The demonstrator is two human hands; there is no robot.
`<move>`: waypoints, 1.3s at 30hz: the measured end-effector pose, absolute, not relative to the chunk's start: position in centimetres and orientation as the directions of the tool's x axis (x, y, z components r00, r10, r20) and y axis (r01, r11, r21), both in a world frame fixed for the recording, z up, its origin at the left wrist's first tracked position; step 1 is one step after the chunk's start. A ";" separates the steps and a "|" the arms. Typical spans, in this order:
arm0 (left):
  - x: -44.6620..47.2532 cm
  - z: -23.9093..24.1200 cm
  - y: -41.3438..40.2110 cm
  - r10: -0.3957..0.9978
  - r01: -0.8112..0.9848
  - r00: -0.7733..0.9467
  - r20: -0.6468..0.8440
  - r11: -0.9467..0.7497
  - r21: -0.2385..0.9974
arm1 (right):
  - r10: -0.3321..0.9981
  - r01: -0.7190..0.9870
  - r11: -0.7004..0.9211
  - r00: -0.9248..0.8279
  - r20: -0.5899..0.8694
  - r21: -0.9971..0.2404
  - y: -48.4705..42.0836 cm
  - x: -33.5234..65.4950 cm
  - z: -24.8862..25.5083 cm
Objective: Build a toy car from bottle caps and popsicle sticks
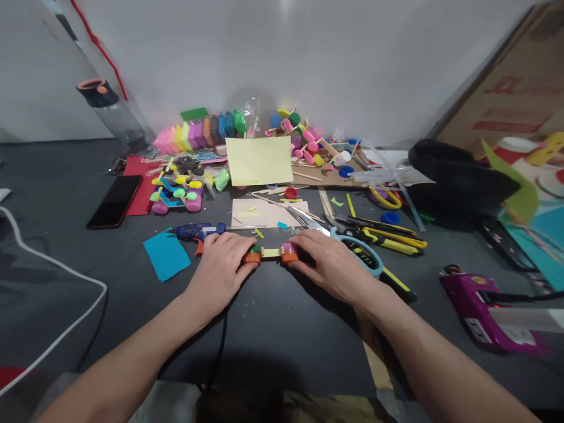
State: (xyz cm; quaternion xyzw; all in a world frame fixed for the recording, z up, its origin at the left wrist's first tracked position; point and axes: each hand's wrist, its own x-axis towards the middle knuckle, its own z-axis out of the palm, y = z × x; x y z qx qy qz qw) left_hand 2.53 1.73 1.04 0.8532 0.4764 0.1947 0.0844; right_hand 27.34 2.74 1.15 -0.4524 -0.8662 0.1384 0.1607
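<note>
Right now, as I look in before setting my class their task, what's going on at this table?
A person is handling a small craft piece with both bare hands. The left hand holds the green-and-orange end, the right hand the purple-and-orange end, and a pale yellow strip spans the gap between them. Scissors lie close by the right hand. A glue gun and blue paper lie near the left.

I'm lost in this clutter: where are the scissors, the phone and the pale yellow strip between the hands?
Scissors (314,225): head view, on the silver blades.
Phone (115,201): head view, on its dark face.
Pale yellow strip (271,253): head view, on its middle.
</note>
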 end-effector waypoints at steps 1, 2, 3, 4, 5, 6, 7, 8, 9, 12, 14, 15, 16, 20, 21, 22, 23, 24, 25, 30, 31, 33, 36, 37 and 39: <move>2.6 1.0 1.8 0.846 0.780 0.467 0.257 -0.531 0.330 | 0.828 0.737 0.553 -0.537 0.161 -0.388 2.8 27.4 1.1; 2.7 0.9 1.8 0.846 0.780 0.465 0.262 -0.531 0.331 | 0.829 0.735 0.553 -0.533 0.170 -0.393 2.8 27.4 1.1; 2.8 0.9 1.8 0.844 0.779 0.464 0.268 -0.533 0.330 | 0.830 0.731 0.552 -0.528 0.180 -0.401 2.9 27.4 1.1; 2.9 0.8 1.8 0.842 0.777 0.465 0.272 -0.536 0.330 | 0.831 0.725 0.551 -0.522 0.193 -0.414 2.9 27.5 1.1; 2.9 0.8 1.8 0.840 0.776 0.467 0.274 -0.539 0.329 | 0.833 0.717 0.548 -0.511 0.209 -0.432 2.9 27.5 1.1; 2.9 0.9 1.8 0.838 0.773 0.468 0.282 -0.542 0.329 | 0.838 0.707 0.543 -0.495 0.231 -0.454 2.9 27.6 1.2; 2.9 1.0 1.8 0.834 0.769 0.462 0.301 -0.546 0.332 | 0.845 0.696 0.533 -0.470 0.256 -0.481 2.9 27.7 1.3; 2.8 1.1 1.8 0.828 0.763 0.450 0.334 -0.551 0.338 | 0.854 0.683 0.520 -0.435 0.286 -0.513 2.8 27.7 1.4; 2.6 1.3 1.8 0.818 0.755 0.430 0.382 -0.558 0.345 | 0.865 0.669 0.502 -0.389 0.317 -0.549 2.8 27.8 1.5; 1.8 2.0 2.0 0.753 0.728 0.316 0.577 -0.583 0.362 | 0.900 0.601 0.425 -0.200 0.388 -0.677 2.7 28.1 1.9; 1.3 2.3 2.3 0.699 0.712 0.243 0.673 -0.600 0.365 | 0.914 0.523 0.376 -0.075 0.398 -0.765 2.8 28.3 2.0; 1.1 2.3 2.5 0.675 0.703 0.215 0.706 -0.609 0.368 | 0.919 0.477 0.356 -0.024 0.393 -0.804 2.8 28.5 2.1; 0.9 2.3 2.6 0.657 0.693 0.196 0.728 -0.618 0.371 | 0.925 0.429 0.336 0.019 0.380 -0.838 2.9 28.6 2.1; 0.6 1.9 3.0 0.626 0.674 0.174 0.760 -0.638 0.372 | 0.953 0.264 0.241 0.116 0.279 -0.934 3.2 28.4 1.9; 0.6 1.9 3.0 0.622 0.673 0.176 0.763 -0.641 0.368 | 0.960 0.231 0.219 0.123 0.252 -0.948 3.2 28.2 1.8; 0.6 1.8 3.0 0.618 0.674 0.178 0.766 -0.644 0.362 | 0.965 0.201 0.202 0.125 0.229 -0.959 3.2 28.1 1.8; 0.7 1.7 3.0 0.613 0.676 0.181 0.769 -0.646 0.356 | 0.969 0.175 0.190 0.123 0.213 -0.966 3.2 27.9 1.7; 0.7 1.7 2.9 0.609 0.678 0.186 0.771 -0.648 0.348 | 0.973 0.151 0.181 0.119 0.199 -0.972 3.2 27.7 1.7; 0.7 1.7 2.9 0.606 0.680 0.195 0.772 -0.650 0.339 | 0.975 0.131 0.174 0.113 0.189 -0.976 3.1 27.6 1.7; 0.8 1.3 2.9 0.605 0.696 0.252 0.756 -0.656 0.293 | 0.985 0.095 0.145 0.082 0.153 -0.985 2.7 27.4 1.9; 0.8 1.2 2.9 0.607 0.701 0.256 0.752 -0.653 0.289 | 0.986 0.102 0.138 0.074 0.146 -0.985 2.6 27.5 1.9; 0.8 1.1 2.9 0.616 0.713 0.260 0.743 -0.642 0.282 | 0.988 0.133 0.138 0.054 0.146 -0.981 2.5 27.6 1.9; 0.8 1.1 3.0 0.639 0.738 0.265 0.722 -0.617 0.275 | 0.978 0.223 0.194 0.032 0.206 -0.955 2.6 27.9 1.5; 0.8 1.1 2.9 0.649 0.746 0.270 0.711 -0.608 0.272 | 0.969 0.264 0.230 0.026 0.245 -0.937 2.6 28.0 1.4; 0.9 1.2 2.9 0.674 0.756 0.307 0.671 -0.602 0.258 | 0.942 0.356 0.315 -0.002 0.336 -0.880 2.7 28.1 1.4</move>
